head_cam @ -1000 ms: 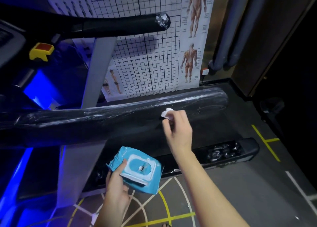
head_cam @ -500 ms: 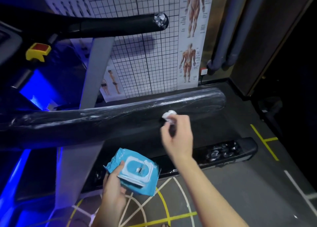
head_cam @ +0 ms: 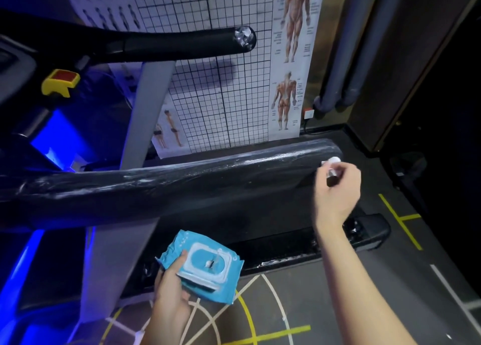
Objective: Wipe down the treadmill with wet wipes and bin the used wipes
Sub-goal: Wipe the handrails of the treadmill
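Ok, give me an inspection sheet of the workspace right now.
Surface: lower treadmill bar, black, wet streaks along its top.
Job's things: crumpled wipe at the bar's free end; blue wipe pack; no bin seen.
Clutter: nothing seen.
Hands: right hand pinches the wipe; left hand holds the pack.
Cables: a dark lead seems to run below the wall socket.
Surroundings: anatomy poster, grid chart, pipes, yellow floor lines.

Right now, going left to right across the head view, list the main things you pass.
Yellow clip → pack of wipes → right hand, pinching a balled wipe → yellow floor tape. The left hand grips the pack and overlaps it, so it is left out.
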`<move>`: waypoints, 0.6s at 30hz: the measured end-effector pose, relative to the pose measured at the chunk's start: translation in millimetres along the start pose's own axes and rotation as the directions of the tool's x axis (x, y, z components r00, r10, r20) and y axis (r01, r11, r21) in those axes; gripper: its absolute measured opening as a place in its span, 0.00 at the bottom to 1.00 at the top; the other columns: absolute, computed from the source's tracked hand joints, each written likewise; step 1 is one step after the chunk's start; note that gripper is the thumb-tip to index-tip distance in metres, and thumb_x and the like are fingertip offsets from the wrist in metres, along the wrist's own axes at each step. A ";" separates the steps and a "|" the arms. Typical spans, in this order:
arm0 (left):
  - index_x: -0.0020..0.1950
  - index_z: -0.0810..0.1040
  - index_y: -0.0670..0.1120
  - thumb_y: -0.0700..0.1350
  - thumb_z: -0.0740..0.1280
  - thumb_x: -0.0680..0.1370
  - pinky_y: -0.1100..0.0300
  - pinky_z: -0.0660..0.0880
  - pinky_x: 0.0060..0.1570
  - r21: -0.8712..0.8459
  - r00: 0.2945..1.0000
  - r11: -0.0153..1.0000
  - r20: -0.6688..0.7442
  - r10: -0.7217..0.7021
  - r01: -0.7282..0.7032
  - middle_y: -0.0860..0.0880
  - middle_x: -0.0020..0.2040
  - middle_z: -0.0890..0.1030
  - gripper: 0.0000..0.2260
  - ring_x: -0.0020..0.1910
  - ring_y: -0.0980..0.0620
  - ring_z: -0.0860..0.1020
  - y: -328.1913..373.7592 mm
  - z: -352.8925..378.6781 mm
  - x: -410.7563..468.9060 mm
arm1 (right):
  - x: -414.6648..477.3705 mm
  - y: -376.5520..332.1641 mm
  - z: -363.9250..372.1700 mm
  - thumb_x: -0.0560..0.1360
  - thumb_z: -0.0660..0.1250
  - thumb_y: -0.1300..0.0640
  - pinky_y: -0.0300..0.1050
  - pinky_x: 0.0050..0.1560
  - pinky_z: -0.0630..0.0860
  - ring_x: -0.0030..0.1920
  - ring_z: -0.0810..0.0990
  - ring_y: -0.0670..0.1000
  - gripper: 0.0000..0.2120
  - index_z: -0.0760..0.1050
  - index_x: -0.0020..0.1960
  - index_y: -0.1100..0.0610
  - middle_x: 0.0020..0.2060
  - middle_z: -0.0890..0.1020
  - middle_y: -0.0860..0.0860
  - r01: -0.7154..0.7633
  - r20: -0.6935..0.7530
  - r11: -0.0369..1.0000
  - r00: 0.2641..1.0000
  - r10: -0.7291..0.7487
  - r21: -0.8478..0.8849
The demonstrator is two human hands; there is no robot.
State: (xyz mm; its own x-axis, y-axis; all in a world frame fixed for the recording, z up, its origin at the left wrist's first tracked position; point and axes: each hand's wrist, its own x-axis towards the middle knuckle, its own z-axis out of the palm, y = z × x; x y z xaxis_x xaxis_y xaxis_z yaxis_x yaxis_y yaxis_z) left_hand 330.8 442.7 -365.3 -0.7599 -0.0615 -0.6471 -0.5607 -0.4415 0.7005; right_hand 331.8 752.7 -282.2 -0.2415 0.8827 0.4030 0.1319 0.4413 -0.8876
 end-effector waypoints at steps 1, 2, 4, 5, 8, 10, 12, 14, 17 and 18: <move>0.68 0.80 0.42 0.42 0.70 0.82 0.52 0.82 0.27 -0.003 1.000 1.000 0.003 0.003 -0.003 0.38 0.60 0.85 0.15 0.50 0.40 0.84 0.2 2.2 0.0 | -6.6 -7.4 2.0 0.78 0.68 0.55 0.49 0.46 0.75 0.42 0.77 0.51 0.05 0.76 0.48 0.56 0.43 0.77 0.50 0.065 0.028 0.998 0.997 -0.066 0.017; 0.70 0.79 0.41 0.42 0.70 0.81 0.51 0.84 0.31 -0.002 1.000 1.000 0.010 0.007 -0.007 0.38 0.62 0.84 0.17 0.51 0.40 0.84 -0.4 4.4 1.0 | -16.8 -15.5 5.5 0.78 0.68 0.55 0.49 0.44 0.75 0.42 0.77 0.52 0.04 0.76 0.47 0.56 0.42 0.76 0.49 0.163 0.086 0.986 0.983 -0.165 0.027; 0.71 0.79 0.41 0.43 0.70 0.81 0.47 0.82 0.41 0.017 1.000 1.000 0.016 0.002 -0.002 0.37 0.64 0.83 0.19 0.53 0.39 0.83 -1.8 10.1 1.9 | -40.4 -28.2 15.3 0.78 0.68 0.56 0.47 0.42 0.75 0.42 0.77 0.53 0.05 0.78 0.47 0.57 0.42 0.76 0.51 0.402 0.246 0.914 0.882 -0.401 0.048; 0.71 0.79 0.41 0.44 0.70 0.81 0.47 0.80 0.44 0.025 1.000 1.000 0.019 -0.004 0.004 0.37 0.64 0.83 0.19 0.52 0.39 0.83 -1.8 12.4 2.4 | -50.0 -32.3 20.8 0.78 0.68 0.56 0.46 0.42 0.74 0.42 0.77 0.53 0.05 0.78 0.47 0.58 0.42 0.76 0.51 0.497 0.314 0.865 0.813 -0.491 0.064; 0.71 0.79 0.43 0.47 0.70 0.81 0.46 0.79 0.46 0.061 0.999 0.998 0.036 -0.011 0.008 0.38 0.64 0.83 0.19 0.58 0.34 0.83 -5.1 18.2 6.7 | -52.0 -31.3 33.6 0.79 0.67 0.58 0.49 0.39 0.75 0.41 0.75 0.55 0.04 0.76 0.48 0.59 0.41 0.75 0.54 0.593 0.344 0.805 0.751 -0.564 0.026; 0.72 0.79 0.45 0.49 0.70 0.81 0.46 0.80 0.42 0.090 0.999 0.996 0.038 -0.025 0.021 0.38 0.64 0.84 0.20 0.62 0.31 0.82 -7.5 19.2 8.1 | -34.0 -17.5 34.2 0.81 0.64 0.56 0.53 0.40 0.76 0.41 0.76 0.57 0.05 0.75 0.49 0.58 0.40 0.76 0.55 0.519 0.265 0.854 0.829 -0.493 -0.033; 0.71 0.80 0.45 0.50 0.70 0.80 0.43 0.81 0.43 0.085 0.999 0.996 0.036 -0.023 0.020 0.38 0.63 0.84 0.20 0.62 0.31 0.82 -6.2 18.7 8.2 | -8.9 -1.0 27.6 0.81 0.62 0.52 0.55 0.42 0.76 0.43 0.77 0.60 0.07 0.74 0.50 0.55 0.42 0.76 0.55 0.351 0.203 0.933 0.922 -0.330 -0.076; 0.71 0.80 0.45 0.50 0.71 0.80 0.39 0.81 0.48 0.085 0.999 0.996 0.031 -0.027 0.024 0.38 0.63 0.85 0.21 0.62 0.31 0.82 -5.2 16.1 8.9 | 14.1 12.6 18.8 0.81 0.59 0.50 0.55 0.42 0.75 0.44 0.78 0.62 0.05 0.70 0.50 0.50 0.44 0.76 0.56 0.237 0.164 0.964 0.963 -0.216 -0.123; 0.71 0.80 0.44 0.49 0.73 0.77 0.39 0.80 0.51 0.082 1.000 0.997 0.028 -0.011 0.009 0.38 0.63 0.85 0.23 0.62 0.31 0.82 -5.2 10.6 7.8 | 40.0 19.1 8.9 0.81 0.58 0.53 0.48 0.40 0.68 0.44 0.77 0.59 0.06 0.66 0.47 0.43 0.46 0.75 0.53 0.117 0.062 0.980 0.992 -0.108 -0.163; 0.71 0.80 0.44 0.49 0.73 0.76 0.40 0.79 0.51 0.074 1.000 0.997 0.028 -0.008 0.006 0.38 0.63 0.85 0.24 0.62 0.32 0.82 -5.5 8.1 8.0 | 44.8 18.6 5.4 0.81 0.58 0.55 0.45 0.40 0.66 0.44 0.77 0.55 0.07 0.66 0.47 0.43 0.46 0.74 0.50 0.067 0.016 0.985 0.998 -0.065 -0.158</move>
State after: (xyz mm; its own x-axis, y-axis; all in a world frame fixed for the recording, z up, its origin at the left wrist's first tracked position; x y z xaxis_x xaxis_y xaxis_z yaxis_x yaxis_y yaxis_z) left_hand 325.1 451.9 -371.9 -0.7644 -0.0324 -0.6440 -0.5881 -0.3745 0.7169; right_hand 318.2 799.6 -281.8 -0.2645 0.8496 0.4564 0.2656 0.5191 -0.8124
